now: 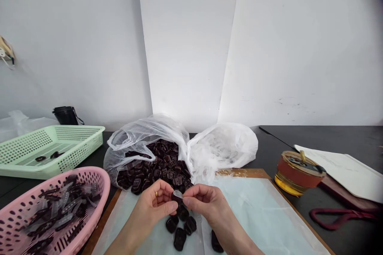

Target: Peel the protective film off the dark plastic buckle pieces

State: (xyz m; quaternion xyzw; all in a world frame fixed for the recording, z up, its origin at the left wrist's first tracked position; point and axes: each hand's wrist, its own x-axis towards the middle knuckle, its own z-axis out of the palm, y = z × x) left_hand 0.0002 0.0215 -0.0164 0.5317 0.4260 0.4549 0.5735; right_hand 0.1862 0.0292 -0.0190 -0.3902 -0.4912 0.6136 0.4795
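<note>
My left hand (pixel 151 205) is closed in a pinch on a small dark brown plastic piece, mostly hidden by the fingers. A small clear film piece (pixel 177 194) lies against its upper side, and my right hand (pixel 208 202) pinches that film at its right edge. Under and in front of my hands, several loose dark plastic pieces (pixel 180 239) lie on the pale sheet (pixel 254 211). A clear plastic bag (pixel 131 129) behind them spills a heap of dark pieces (pixel 163 163). To its right, another bag (pixel 239 143) holds whitish clear bits.
At left stand a pink basket (pixel 103 185) of dark and clear parts and a green basket (pixel 98 137) with a few dark pieces. A black cup (pixel 66 115) is behind. To the right are a round amber container (pixel 299 173), dark red scissors (pixel 338 218) and paper (pixel 341 169).
</note>
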